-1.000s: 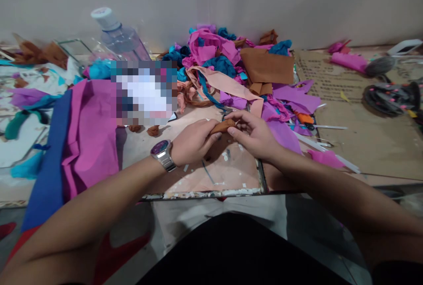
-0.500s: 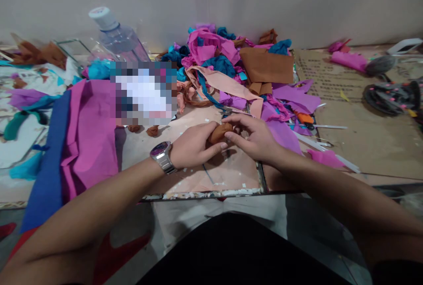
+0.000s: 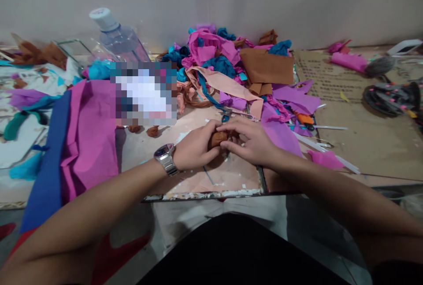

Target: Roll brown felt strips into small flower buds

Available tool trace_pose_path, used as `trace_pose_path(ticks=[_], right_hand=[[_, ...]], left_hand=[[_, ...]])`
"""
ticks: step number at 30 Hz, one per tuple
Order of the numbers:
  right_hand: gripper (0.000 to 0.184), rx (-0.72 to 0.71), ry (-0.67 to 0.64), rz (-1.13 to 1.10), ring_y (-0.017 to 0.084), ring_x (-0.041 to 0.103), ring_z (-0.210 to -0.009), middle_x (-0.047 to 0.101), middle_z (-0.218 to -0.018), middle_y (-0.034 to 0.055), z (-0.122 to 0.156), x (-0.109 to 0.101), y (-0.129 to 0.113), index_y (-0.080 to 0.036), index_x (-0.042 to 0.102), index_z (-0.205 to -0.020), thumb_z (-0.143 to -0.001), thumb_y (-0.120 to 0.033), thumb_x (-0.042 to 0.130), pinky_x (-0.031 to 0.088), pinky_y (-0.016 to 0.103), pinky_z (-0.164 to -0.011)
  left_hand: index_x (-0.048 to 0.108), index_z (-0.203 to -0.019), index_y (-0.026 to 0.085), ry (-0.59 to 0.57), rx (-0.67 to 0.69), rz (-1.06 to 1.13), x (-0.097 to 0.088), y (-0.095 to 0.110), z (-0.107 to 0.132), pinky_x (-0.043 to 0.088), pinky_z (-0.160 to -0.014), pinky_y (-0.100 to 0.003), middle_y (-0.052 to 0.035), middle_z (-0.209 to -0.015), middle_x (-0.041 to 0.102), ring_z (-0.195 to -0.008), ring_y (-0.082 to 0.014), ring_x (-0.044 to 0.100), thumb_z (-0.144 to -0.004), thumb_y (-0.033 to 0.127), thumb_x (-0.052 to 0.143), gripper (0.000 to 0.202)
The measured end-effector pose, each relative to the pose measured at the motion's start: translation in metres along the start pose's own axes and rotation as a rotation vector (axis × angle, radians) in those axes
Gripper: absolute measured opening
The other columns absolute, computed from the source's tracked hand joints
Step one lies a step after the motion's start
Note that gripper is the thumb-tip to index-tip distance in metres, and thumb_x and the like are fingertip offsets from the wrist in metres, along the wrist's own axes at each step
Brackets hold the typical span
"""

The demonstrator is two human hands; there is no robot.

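A crumpled brown wad of what looks like crepe paper (image 3: 218,139) is held between both hands above the table's near part. My left hand (image 3: 197,145), with a metal watch (image 3: 167,159) on its wrist, grips the wad's left side. Curled over the right end of it is my right hand (image 3: 254,140), its fingertips partly hiding the wad. Just beyond the fingers lie scissors (image 3: 226,117), partly covered. Two small brown balls (image 3: 152,131) rest on the table to the left of my hands.
Crumpled coloured paper (image 3: 214,51) heaps against the wall. A capped clear bottle (image 3: 120,40) stands back left. Pink sheets (image 3: 95,131) and a blue sheet (image 3: 49,161) overhang the front edge. Flattened cardboard (image 3: 346,139) lies right, with a dark round object (image 3: 391,98) on it.
Both hands have shifted slightly, and the brown wad has turned and now looks more compact and tucked in between the fingers. The scissors behind the hands show more.
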State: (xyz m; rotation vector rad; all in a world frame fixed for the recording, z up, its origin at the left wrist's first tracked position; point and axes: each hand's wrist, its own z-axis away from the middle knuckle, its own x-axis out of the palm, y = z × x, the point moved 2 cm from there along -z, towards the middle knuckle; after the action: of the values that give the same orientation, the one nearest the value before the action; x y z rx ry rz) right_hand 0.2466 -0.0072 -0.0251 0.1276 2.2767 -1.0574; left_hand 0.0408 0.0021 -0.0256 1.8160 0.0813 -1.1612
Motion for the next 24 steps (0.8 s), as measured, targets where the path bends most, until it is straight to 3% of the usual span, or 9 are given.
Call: trace_pose_path(ticks=[6, 11, 13, 17, 20, 24], right_hand=[[0.030, -0.091, -0.016, -0.007, 0.020, 0.067, -0.100, 0.068, -0.111, 0.0092, 0.001, 0.002, -0.005, -0.022, 0.069, -0.127, -0.098, -0.030, 0.072, 0.057, 0.036, -0.087], [0.033, -0.112, -0.029, -0.014, 0.021, 0.067, -0.102, 0.069, -0.110, 0.0087, 0.002, 0.001, -0.008, -0.025, 0.070, -0.129, -0.097, -0.032, 0.073, 0.057, 0.038, -0.090], [0.032, -0.090, -0.035, -0.026, 0.021, 0.067, -0.102, 0.070, -0.111, 0.0083, 0.002, -0.001, -0.008, -0.026, 0.070, -0.129, -0.097, -0.033, 0.072, 0.057, 0.039, -0.090], [0.030, -0.008, 0.006, -0.046, 0.020, 0.066, -0.093, 0.071, -0.105, 0.0069, 0.000, -0.008, -0.009, -0.026, 0.071, -0.125, -0.097, -0.036, 0.072, 0.058, 0.036, -0.082], [0.028, 0.032, 0.052, -0.053, 0.019, 0.064, -0.088, 0.069, -0.103, 0.0065, -0.002, -0.012, -0.010, -0.026, 0.072, -0.121, -0.097, -0.038, 0.072, 0.057, 0.033, -0.076], [0.026, 0.019, 0.082, -0.074, 0.018, 0.064, -0.090, 0.069, -0.106, 0.0069, -0.003, -0.014, -0.011, -0.026, 0.071, -0.121, -0.096, -0.035, 0.072, 0.056, 0.032, -0.075]], left_hand=[[0.053, -0.117, 0.019, -0.042, -0.071, -0.035, 0.002, -0.001, -0.001, 0.050, -0.077, -0.036, -0.0074, -0.103, 0.073, -0.093, -0.0276, 0.071, -0.085, 0.021, 0.063, 0.034], [0.068, -0.111, 0.020, -0.084, 0.033, -0.065, 0.002, -0.001, -0.003, 0.052, -0.086, -0.038, -0.0083, -0.105, 0.078, -0.099, -0.0284, 0.073, -0.089, 0.024, 0.064, 0.022], [0.071, -0.109, 0.020, -0.125, 0.039, -0.037, 0.001, -0.001, -0.003, 0.052, -0.083, -0.037, -0.0077, -0.102, 0.079, -0.093, -0.0264, 0.073, -0.096, 0.032, 0.062, 0.020], [0.070, -0.108, 0.019, -0.183, 0.079, 0.169, -0.007, -0.001, -0.004, 0.050, -0.074, -0.029, -0.0036, -0.092, 0.076, -0.078, -0.0184, 0.070, -0.102, 0.051, 0.058, 0.035], [0.067, -0.113, 0.017, -0.140, 0.123, 0.310, -0.013, -0.002, -0.003, 0.050, -0.074, -0.029, -0.0051, -0.094, 0.072, -0.082, -0.0187, 0.066, -0.102, 0.061, 0.053, 0.047], [0.065, -0.114, 0.016, -0.097, 0.116, 0.317, -0.014, -0.004, -0.003, 0.052, -0.079, -0.032, -0.0075, -0.097, 0.069, -0.086, -0.0199, 0.063, -0.107, 0.058, 0.041, 0.049]])
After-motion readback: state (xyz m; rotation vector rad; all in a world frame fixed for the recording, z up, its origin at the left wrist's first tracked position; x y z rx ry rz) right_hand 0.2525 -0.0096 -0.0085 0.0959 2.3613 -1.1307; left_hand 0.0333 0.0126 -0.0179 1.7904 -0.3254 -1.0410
